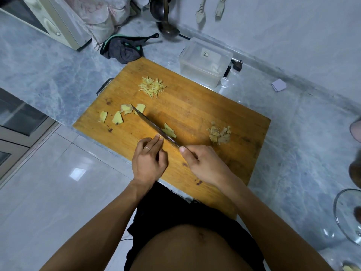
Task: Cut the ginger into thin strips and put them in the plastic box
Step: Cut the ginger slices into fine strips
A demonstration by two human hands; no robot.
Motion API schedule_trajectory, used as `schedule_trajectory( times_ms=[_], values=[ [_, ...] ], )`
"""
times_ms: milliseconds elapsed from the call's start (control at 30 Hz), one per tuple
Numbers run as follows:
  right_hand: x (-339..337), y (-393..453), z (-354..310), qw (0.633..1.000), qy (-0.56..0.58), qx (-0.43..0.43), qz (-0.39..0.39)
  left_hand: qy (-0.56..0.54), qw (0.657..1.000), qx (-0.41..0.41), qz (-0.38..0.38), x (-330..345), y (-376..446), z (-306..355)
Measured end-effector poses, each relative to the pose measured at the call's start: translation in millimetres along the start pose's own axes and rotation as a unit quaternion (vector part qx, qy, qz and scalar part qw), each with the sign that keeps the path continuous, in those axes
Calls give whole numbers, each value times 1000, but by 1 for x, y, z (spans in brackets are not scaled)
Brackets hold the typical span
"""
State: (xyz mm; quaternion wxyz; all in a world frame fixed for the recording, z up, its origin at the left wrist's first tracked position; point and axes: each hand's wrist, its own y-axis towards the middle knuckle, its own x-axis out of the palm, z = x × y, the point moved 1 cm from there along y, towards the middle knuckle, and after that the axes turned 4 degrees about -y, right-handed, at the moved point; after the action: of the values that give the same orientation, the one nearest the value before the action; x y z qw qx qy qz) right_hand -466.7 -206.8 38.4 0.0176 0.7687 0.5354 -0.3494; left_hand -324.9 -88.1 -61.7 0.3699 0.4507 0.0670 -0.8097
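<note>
On the wooden cutting board (pixel 195 114) my right hand (pixel 203 163) grips the handle of a knife (pixel 154 126), whose blade runs up and left across the board. A ginger slice (pixel 169 131) lies against the blade's right side. My left hand (pixel 149 159) rests on the board with straight fingers, the fingertips touching the blade near that slice. Several flat ginger slices (pixel 121 114) lie by the blade's tip. A pile of thin ginger strips (pixel 152 87) sits farther back. Ginger peelings (pixel 219 133) lie to the right. The clear plastic box (pixel 205 61) stands open behind the board.
A dark cloth (pixel 123 49) lies at the board's back left corner, with an appliance (pixel 39 18) farther left. A ladle (pixel 166 26) hangs by the wall. A plug (pixel 237 65) lies beside the box. A glass lid (pixel 349 218) sits at the right edge of the counter.
</note>
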Motion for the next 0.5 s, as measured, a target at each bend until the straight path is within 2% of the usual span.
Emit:
schedule_trajectory(
  times_ms=[133,233,367,500],
  values=[
    [-9,-3,-1,1000,28,-1,-1,-23,1000,-7,2,-2,1,1],
    [-16,0,2,999,43,4,16,-138,987,-79,30,-10,6,2],
    [-22,3,7,998,59,25,26,-269,933,-236,28,-28,23,3],
    [-28,2,9,998,-24,-15,63,-372,882,-282,60,-51,39,7]
  ],
)
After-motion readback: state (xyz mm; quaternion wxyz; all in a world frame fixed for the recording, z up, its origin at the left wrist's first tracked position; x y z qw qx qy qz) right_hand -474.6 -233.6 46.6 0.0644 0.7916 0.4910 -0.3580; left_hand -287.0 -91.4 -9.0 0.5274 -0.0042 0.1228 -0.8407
